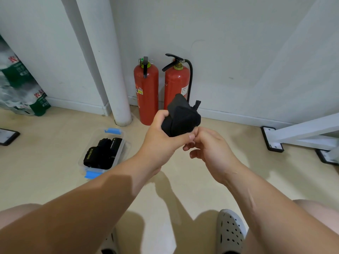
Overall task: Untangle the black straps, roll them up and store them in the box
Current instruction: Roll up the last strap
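Note:
A rolled black strap (180, 117) is held up in front of me at chest height. My left hand (161, 136) grips it from the left and below, thumb under the roll. My right hand (207, 145) pinches the roll's lower right edge with thumb and fingertips, the other fingers curled. A short loose end sticks up at the roll's top right. On the floor to the left stands a clear plastic box (120, 153) with blue latches, holding several rolled black straps (101, 153).
Two red fire extinguishers (146, 94) stand against the wall straight ahead, beside a white pipe (113, 70). A white frame with black feet (273, 139) is at right. Packs of bottled water (20, 83) are at far left. My grey clog (230, 233) shows below.

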